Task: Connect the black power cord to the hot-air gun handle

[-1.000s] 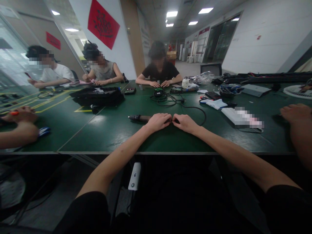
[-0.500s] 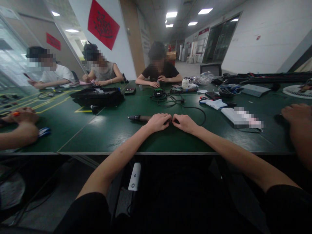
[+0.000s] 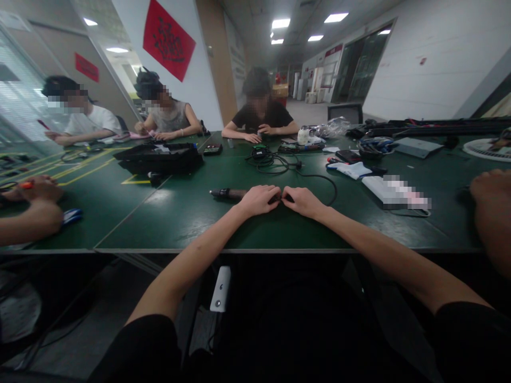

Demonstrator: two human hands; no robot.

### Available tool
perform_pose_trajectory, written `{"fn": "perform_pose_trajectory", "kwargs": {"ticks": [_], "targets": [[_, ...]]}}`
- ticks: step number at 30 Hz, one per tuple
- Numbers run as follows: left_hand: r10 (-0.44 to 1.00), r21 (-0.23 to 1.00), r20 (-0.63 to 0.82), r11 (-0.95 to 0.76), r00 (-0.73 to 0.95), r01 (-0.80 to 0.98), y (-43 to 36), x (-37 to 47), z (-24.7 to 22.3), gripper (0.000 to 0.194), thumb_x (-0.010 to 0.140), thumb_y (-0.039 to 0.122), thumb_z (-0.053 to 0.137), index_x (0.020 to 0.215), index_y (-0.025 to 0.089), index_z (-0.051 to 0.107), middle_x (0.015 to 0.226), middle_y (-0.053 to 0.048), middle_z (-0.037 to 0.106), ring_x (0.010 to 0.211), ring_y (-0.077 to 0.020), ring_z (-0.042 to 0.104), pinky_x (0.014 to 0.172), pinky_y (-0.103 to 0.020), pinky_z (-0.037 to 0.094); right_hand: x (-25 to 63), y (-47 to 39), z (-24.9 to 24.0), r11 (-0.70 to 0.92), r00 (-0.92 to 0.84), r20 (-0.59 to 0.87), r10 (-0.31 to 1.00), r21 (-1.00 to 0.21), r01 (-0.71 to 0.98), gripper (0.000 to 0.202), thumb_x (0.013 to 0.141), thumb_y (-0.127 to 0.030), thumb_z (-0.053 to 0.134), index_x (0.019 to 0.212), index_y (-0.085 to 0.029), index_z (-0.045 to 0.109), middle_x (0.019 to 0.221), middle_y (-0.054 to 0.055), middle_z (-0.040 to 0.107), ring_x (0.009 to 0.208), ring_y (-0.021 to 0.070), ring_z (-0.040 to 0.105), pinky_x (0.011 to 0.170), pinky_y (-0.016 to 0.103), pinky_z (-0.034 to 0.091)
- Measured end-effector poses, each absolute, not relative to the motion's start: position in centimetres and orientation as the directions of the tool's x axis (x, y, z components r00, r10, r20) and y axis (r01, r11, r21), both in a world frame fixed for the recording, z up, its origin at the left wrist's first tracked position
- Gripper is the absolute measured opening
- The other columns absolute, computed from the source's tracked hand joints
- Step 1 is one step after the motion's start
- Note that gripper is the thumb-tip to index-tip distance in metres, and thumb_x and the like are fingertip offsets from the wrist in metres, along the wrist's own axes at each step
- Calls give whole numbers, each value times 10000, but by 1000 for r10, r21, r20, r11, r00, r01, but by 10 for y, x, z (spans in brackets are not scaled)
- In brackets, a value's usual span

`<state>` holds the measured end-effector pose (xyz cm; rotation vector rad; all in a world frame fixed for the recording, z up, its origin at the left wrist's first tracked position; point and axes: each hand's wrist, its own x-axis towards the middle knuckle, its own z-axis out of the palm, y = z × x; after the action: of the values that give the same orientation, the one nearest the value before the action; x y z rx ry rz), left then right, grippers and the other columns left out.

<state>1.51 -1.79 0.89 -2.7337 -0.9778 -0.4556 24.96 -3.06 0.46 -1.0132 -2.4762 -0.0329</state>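
An electric screwdriver (image 3: 229, 193), dark and pen-like with a silver tip, lies level over the table with its tip to the left. My left hand (image 3: 261, 200) is closed round its rear part, which the fingers mostly hide. At the tool's tail end my right hand (image 3: 301, 202) pinches with thumb and fingers, close against the left fingertips. A black cord (image 3: 334, 186) curves round behind the right hand, and its end goes out of sight there. What the right fingers pinch looks like the cord's end, though it is largely covered.
Beyond my hands lies a coiled cable (image 3: 275, 162). A black tray (image 3: 159, 157) stands to the left. On the right are a glove (image 3: 353, 169) and a white box (image 3: 381, 190). Other people sit around the green table (image 3: 167, 229), with a person's hand (image 3: 489, 189) at the right edge.
My hands and the screwdriver hold nearly the same place. The person's hand at the far right has shifted slightly to the right.
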Motion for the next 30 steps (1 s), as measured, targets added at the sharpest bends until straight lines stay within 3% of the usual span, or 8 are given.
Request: {"fn": "perform_pose_trajectory", "kwargs": {"ticks": [30], "targets": [[584,-84,345,-761,735,643,-15,15,7,179,1016,349,529,1137,229,584,1072,-61,687,975,-236,665,849,-356,479,250,-28,2,726,-623,426,656,-131,675,75,971,-226,633,1044,-213,618,936,52,734,833,218,679,754,286,418]]}}
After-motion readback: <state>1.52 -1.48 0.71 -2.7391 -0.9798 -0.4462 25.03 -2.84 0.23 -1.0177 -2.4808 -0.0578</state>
